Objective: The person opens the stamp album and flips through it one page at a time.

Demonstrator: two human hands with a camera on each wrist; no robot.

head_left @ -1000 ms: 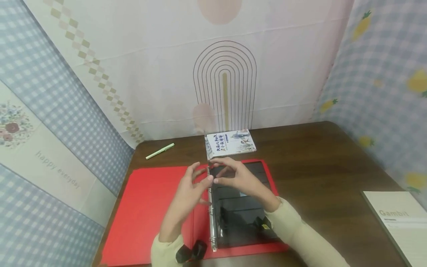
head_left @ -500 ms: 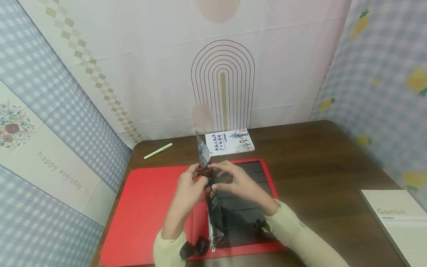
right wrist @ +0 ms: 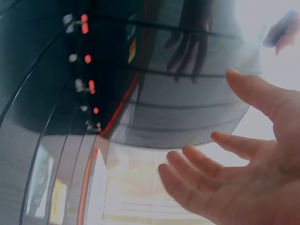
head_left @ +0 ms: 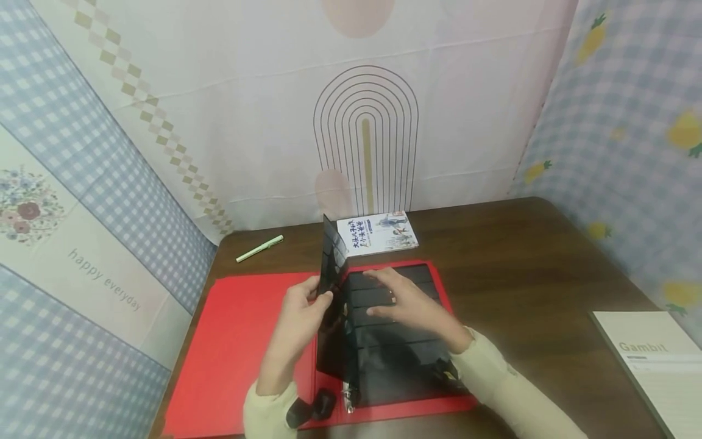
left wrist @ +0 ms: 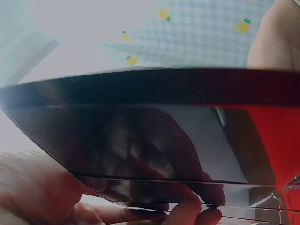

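**Black sleeve page held upright over open red binder**

The red binder (head_left: pixel 247 341) lies open on the dark wooden table (head_left: pixel 526 268), its metal ring spine (head_left: pixel 348 390) running toward the person. A stack of black glossy sleeve pages (head_left: pixel 400 341) lies flat on the binder's right half.

Left hand (head_left: pixel 298 317) — thumb and fingers pinch the outer edge of one black sleeve page (head_left: pixel 331 268), which stands nearly upright above the spine, its top edge reaching up toward the book behind. In the left wrist view the same page (left wrist: pixel 154 136) fills the frame, with fingertips (left wrist: pixel 192 218) curled under its lower edge.

Right hand (head_left: pixel 408 305) — fingers spread and relaxed, palm down over the flat stack. In the right wrist view the fingers (right wrist: pixel 201 164) are apart and hold nothing; whether they touch the stack cannot be told.

Elsewhere on the table: a small illustrated book (head_left: pixel 378 233) just behind the binder, a pale green pen (head_left: pixel 260 249) to the rear left, and a light booklet marked "Gambit" (head_left: pixel 655 366) at the right edge. Patterned cloth backdrops (head_left: pixel 164 91) surround the table.
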